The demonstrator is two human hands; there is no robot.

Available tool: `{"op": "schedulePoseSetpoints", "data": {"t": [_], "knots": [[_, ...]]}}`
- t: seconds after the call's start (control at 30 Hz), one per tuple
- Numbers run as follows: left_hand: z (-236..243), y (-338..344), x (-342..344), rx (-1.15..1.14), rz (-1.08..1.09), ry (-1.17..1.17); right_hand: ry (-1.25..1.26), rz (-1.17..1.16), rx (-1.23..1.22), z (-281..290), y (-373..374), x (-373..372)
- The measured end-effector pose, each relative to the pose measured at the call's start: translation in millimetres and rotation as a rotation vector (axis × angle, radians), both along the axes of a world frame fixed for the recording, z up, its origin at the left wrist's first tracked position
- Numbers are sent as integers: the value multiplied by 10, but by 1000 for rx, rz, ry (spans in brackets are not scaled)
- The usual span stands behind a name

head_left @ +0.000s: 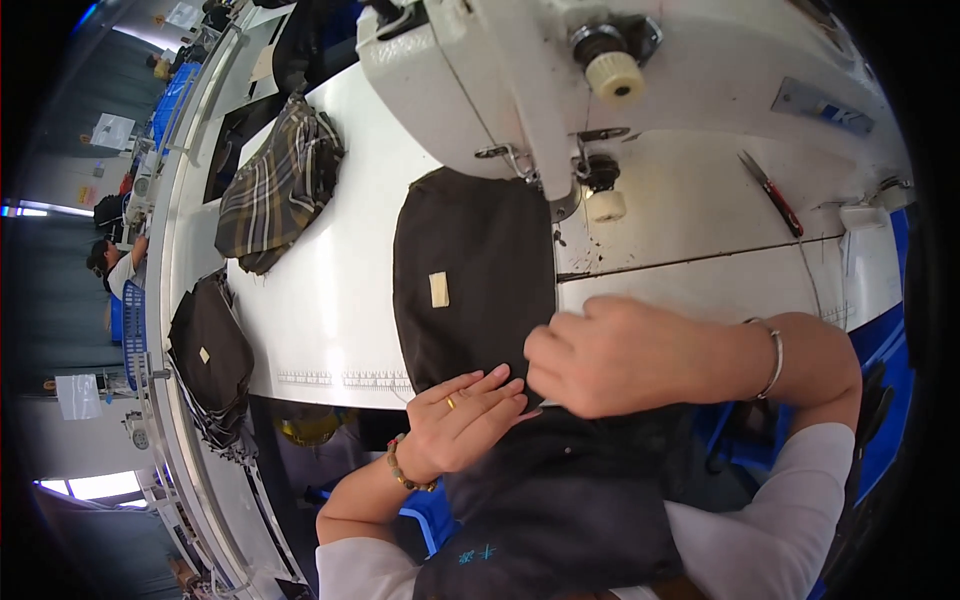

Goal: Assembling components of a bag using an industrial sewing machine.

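Observation:
A dark brown fabric piece [475, 270] with rounded far corners and a small cream tag [439, 290] lies on the white machine table. Its far right edge runs up to the presser foot and needle area of the sewing machine [470, 90]. My left hand [465, 415] rests on the fabric's near end, fingers stretched out and flat. Beside it, my right hand [620, 355] is closed in a pinch at the near right edge of the same fabric. The exact grip of its fingertips is hidden behind the hand.
Left of the machine sits a bunched plaid cloth [280, 190]. A stack of dark fabric pieces [212, 350] hangs at the table's left edge. Red-handled snips [775, 200] lie right of the needle. A person [122, 265] sits far left.

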State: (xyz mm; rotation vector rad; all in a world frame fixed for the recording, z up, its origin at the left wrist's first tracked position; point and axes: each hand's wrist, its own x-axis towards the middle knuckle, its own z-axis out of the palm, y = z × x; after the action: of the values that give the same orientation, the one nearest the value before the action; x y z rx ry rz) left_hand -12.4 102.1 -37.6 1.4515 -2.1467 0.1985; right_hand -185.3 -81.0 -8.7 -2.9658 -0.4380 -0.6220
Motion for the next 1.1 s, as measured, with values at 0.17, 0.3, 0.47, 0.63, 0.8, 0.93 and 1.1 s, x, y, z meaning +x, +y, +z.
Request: {"op": "schedulePoseSetpoints", "data": {"t": [0.17,0.3,0.47,0.63,0.8,0.93,1.1], "knots": [[66,51,1,27,-14,73,-394,36,-36,-381,335,3],[13,170,-36,-61,20,175,-457,16,-90,-465,423,128],[132,79,-197,-150,17,59,-537,31,-114,-492,408,76],[88,267,-101,-165,111,3,-502,43,-118,-473,397,79],[185,351,-84,-35,72,-19,-435,127,-75,-457,460,82],[191,275,33,153,75,-21,-297,132,-11,-516,468,9],[606,-30,84,538,65,163,-269,42,-232,-376,413,-91]]}}
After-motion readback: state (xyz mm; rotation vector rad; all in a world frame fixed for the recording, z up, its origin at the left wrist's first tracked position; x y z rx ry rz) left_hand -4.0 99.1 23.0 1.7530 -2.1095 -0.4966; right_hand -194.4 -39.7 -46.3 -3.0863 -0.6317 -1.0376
